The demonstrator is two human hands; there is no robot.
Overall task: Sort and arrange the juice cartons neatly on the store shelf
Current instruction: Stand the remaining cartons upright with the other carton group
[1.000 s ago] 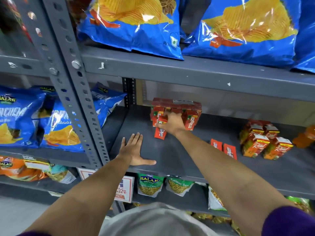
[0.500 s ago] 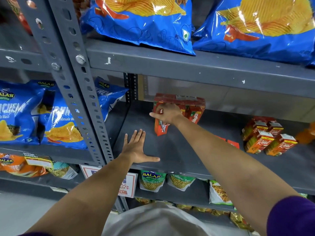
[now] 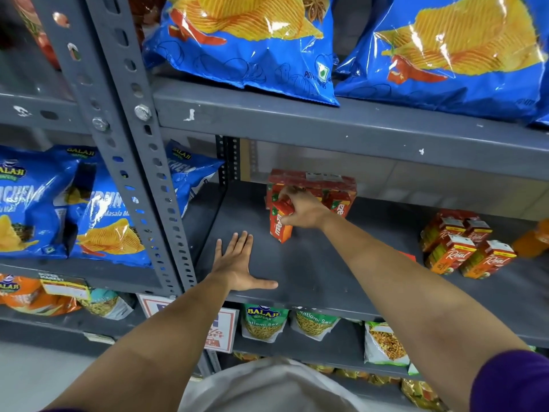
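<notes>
The right hand [image 3: 300, 211] reaches deep onto the grey shelf [image 3: 320, 263], its grip pinching the top of a small red-orange juice carton [image 3: 279, 226] that stands upright on the shelf board. Directly behind that grip, against the back of the shelf, sits a shrink-wrapped pack of red cartons [image 3: 315, 185]; the held carton is just in front of it, at the pack's left end. Nearer the person than that grip and to its left, the left hand [image 3: 237, 267] lies flat on the shelf near the front edge, fingers spread and thumb stretched sideways, holding nothing. Well to the right of the right-hand grip stands a cluster of orange cartons [image 3: 463, 248], some leaning. Blue chip bags [image 3: 246, 43] fill the shelf above, and more blue bags [image 3: 98, 212] lie beyond the perforated upright post [image 3: 133, 162] to the left.
</notes>
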